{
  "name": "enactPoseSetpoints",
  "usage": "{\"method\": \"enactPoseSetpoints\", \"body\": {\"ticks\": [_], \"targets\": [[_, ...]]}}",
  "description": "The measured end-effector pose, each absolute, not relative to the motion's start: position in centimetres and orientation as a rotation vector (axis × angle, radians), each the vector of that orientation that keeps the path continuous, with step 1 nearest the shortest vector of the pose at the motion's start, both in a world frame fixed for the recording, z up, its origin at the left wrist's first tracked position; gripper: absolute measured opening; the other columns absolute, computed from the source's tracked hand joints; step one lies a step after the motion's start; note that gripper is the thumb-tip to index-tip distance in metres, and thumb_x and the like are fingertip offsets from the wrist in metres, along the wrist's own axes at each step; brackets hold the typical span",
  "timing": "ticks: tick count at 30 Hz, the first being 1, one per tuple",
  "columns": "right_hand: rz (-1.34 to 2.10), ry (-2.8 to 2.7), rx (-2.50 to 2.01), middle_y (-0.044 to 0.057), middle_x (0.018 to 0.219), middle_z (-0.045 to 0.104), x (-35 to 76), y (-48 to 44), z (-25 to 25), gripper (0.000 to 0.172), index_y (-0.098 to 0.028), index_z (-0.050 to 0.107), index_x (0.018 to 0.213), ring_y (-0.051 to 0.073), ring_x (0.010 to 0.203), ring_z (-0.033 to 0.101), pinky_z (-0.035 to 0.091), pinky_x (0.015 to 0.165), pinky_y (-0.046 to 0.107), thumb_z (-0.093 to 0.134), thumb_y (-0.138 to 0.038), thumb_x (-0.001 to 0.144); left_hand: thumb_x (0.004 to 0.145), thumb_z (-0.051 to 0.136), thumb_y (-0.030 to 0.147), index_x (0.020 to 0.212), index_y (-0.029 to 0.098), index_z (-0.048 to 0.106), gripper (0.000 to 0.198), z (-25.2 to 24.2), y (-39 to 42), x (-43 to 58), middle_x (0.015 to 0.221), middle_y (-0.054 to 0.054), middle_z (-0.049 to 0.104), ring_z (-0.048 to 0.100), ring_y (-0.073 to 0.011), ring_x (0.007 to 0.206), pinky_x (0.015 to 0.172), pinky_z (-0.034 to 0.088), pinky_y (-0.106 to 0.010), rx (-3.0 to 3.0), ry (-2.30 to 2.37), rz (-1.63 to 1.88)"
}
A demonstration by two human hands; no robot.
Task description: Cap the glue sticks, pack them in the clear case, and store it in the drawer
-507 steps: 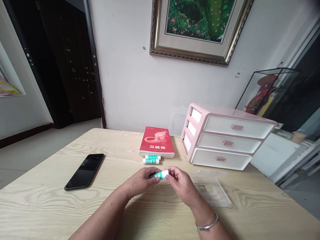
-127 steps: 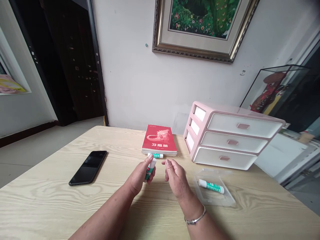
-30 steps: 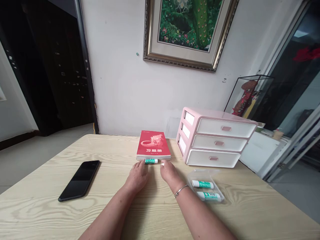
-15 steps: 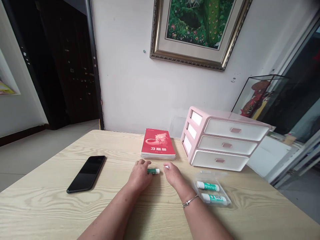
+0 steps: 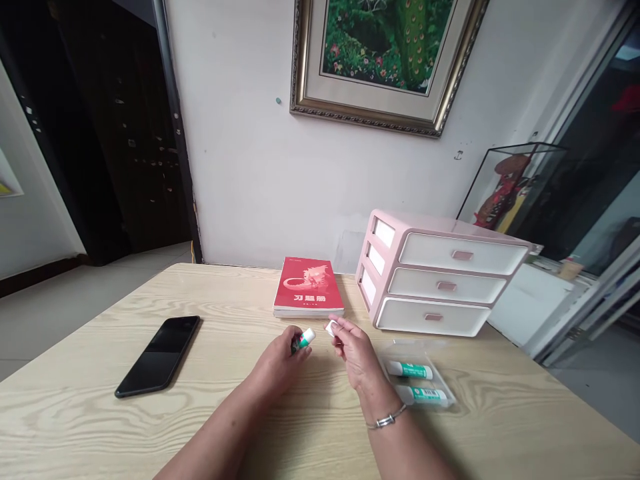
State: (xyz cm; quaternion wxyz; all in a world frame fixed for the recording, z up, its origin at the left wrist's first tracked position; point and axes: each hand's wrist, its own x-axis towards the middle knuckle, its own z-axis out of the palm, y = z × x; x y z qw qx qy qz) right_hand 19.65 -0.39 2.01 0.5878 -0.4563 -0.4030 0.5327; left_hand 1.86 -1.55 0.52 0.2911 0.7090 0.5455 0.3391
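My left hand [image 5: 277, 360] is closed around a green and white glue stick [image 5: 303, 339], lifted a little above the wooden table [image 5: 90, 427] with its white end pointing up and right. My right hand [image 5: 356, 348] pinches a small white cap [image 5: 331, 327] between thumb and fingers, a short gap to the right of the stick. A clear plastic tray [image 5: 440, 393] to the right of my right wrist holds two more glue sticks [image 5: 411, 370] lying side by side.
A red book [image 5: 309, 295] lies flat just beyond my hands. A pink three-drawer organizer [image 5: 440, 283] stands at the back right, drawers shut. A black phone [image 5: 159, 355] lies at the left. A framed picture hangs on the wall.
The last glue stick lay on the table by the book; my left hand has picked it up. My right hand has risen with the white cap. Two sticks now lie in the tray.
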Motion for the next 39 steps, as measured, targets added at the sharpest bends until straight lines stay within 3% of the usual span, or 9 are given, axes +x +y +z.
{"method": "enactPoseSetpoints", "body": {"ticks": [7, 14, 21, 33, 39], "targets": [[1.395, -0.915, -0.854, 0.01, 0.099, 0.071, 19.8, -1.2, 3.1, 0.043, -0.017, 0.067, 0.105, 0.013, 0.065, 0.056, 0.04, 0.052, 0.023, 0.077, -0.037, 0.068, 0.088, 0.055, 0.047, 0.105, 0.02, 0.045, 0.033, 1.4, -2.8, 2.6, 0.079, 0.002, 0.052, 0.054, -0.0131, 0.066, 0.064, 0.044, -0.026, 1.614, 1.063, 1.013], [1.191, -1.247, -0.851, 0.009, 0.108, 0.069, 19.6, -1.6, 3.1, 0.04, -0.019, 0.059, 0.11, 0.016, 0.08, 0.062, 0.043, 0.058, 0.024, 0.07, -0.045, 0.081, 0.091, 0.052, 0.047, 0.111, 0.021, 0.047, 0.033, 2.3, -3.3, 2.1, 0.078, 0.003, 0.05, 0.051, -0.0129, 0.067, 0.064, 0.044, -0.026, 1.649, 1.024, 0.956], [1.175, -1.382, -0.791, 0.007, 0.105, 0.069, 19.7, -1.8, 3.1, 0.042, -0.02, 0.061, 0.117, 0.019, 0.096, 0.062, 0.047, 0.091, 0.034, 0.066, -0.048, 0.086, 0.089, 0.055, 0.046, 0.108, 0.019, 0.054, 0.032, 2.8, -3.3, 1.6, 0.076, 0.003, 0.048, 0.043, -0.0125, 0.067, 0.064, 0.037, -0.024, 1.746, 1.065, 0.948], [1.106, -1.542, -0.814, 0.008, 0.111, 0.069, 19.7, -2.1, 2.7, 0.042, -0.021, 0.062, 0.124, 0.021, 0.099, 0.062, 0.047, 0.093, 0.037, 0.059, -0.049, 0.091, 0.088, 0.055, 0.044, 0.115, 0.017, 0.061, 0.039, 3.2, -3.4, 1.5, 0.088, -0.002, 0.06, 0.049, -0.0166, 0.077, 0.069, 0.038, -0.025, 1.757, 1.031, 0.945], [1.047, -1.639, -0.839, 0.009, 0.117, 0.067, 19.9, -2.3, 2.7, 0.042, -0.021, 0.061, 0.128, 0.022, 0.105, 0.062, 0.047, 0.094, 0.037, 0.056, -0.046, 0.095, 0.088, 0.056, 0.044, 0.112, 0.017, 0.061, 0.036, 3.1, -3.3, 1.3, 0.079, 0.0, 0.055, 0.045, -0.014, 0.071, 0.065, 0.037, -0.024, 1.727, 0.994, 0.917]]}}
